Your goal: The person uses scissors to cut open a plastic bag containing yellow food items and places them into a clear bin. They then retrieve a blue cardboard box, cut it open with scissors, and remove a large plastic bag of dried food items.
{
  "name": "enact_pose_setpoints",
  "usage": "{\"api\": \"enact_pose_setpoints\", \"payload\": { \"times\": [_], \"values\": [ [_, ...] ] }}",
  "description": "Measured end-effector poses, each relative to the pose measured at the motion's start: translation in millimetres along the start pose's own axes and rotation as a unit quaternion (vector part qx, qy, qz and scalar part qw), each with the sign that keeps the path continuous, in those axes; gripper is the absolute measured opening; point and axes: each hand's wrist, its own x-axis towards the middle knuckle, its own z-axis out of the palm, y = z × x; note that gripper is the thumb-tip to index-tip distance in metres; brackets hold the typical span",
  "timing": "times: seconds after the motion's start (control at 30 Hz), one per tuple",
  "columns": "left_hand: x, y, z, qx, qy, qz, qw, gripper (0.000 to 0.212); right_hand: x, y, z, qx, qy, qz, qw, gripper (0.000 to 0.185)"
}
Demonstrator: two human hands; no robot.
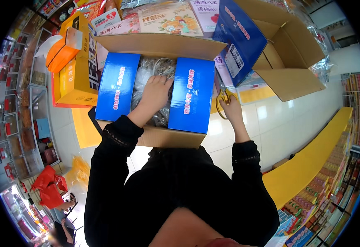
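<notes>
Before me stands a cardboard box (170, 138) with its two blue printed side flaps (193, 92) folded inward and its plain brown flaps spread. Clear plastic bags (161, 119) of dark contents show in the gap between the blue flaps. My left hand (155, 92) reaches into that gap and rests on the bags; its fingertips are partly hidden, so a grip cannot be made out. Right of the box, my right hand (233, 109) holds scissors (219, 103) by their yellow handles, with the blades pointing away from me.
A second blue-and-brown carton (244, 43) lies open at the right. Flat printed gift boxes (170, 20) cover the table's far side. At left, a yellow carton (81, 86) carries an orange tissue pack (64, 51). Shelves (315, 200) line the right; a person (63, 231) is at lower left.
</notes>
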Motion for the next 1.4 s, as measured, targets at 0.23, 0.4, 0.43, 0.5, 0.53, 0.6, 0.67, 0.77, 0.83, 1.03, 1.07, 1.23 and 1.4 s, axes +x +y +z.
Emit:
{"api": "enact_pose_setpoints", "payload": {
  "times": [0.23,0.4,0.43,0.5,0.53,0.6,0.67,0.77,0.83,1.03,1.07,1.23,1.4],
  "values": [
    [-5,-9,-23,0.009,-0.060,-0.001,0.998,0.045,55,-14,25,-0.090,0.119,-0.021,0.989,0.043],
    [-20,-9,-38,0.053,-0.034,-0.034,0.997,0.041,60,-20,41,-0.207,0.236,-0.057,0.948,0.030],
    [-23,-11,-40,0.073,-0.024,-0.035,0.996,0.040,62,-22,44,-0.210,0.238,-0.045,0.947,0.029],
    [-28,-16,-45,0.064,-0.040,-0.036,0.997,0.036,71,-26,49,-0.229,0.274,-0.039,0.933,0.028],
    [-30,-18,-46,0.060,-0.051,-0.039,0.996,0.034,76,-27,50,-0.189,0.252,-0.025,0.949,0.028],
    [-24,-22,-48,0.006,-0.015,-0.060,0.998,0.028,84,-29,51,-0.112,0.186,0.032,0.976,0.029],
    [-12,-26,-46,-0.028,-0.006,-0.104,0.994,0.023,86,-31,51,-0.100,0.152,0.071,0.981,0.031],
    [12,-28,-40,-0.025,-0.033,-0.166,0.985,0.020,77,-34,50,-0.119,0.190,0.018,0.974,0.033],
    [22,-27,-35,0.011,-0.064,-0.167,0.984,0.024,64,-37,47,-0.119,0.234,-0.063,0.963,0.034],
    [21,-15,-43,-0.095,0.055,-0.189,0.976,0.016,-4,-46,32,-0.004,0.226,-0.204,0.952,0.028],
    [21,-11,-48,-0.138,0.111,-0.173,0.969,0.015,-18,-46,28,0.037,0.216,-0.202,0.954,0.027],
    [23,15,-82,-0.364,0.192,-0.170,0.895,0.013,-52,-64,11,0.168,0.187,-0.210,0.945,0.028],
    [-6,52,-97,-0.585,0.044,-0.159,0.794,0.012,-80,-100,-15,0.300,0.061,-0.289,0.907,0.043]
  ]
}}
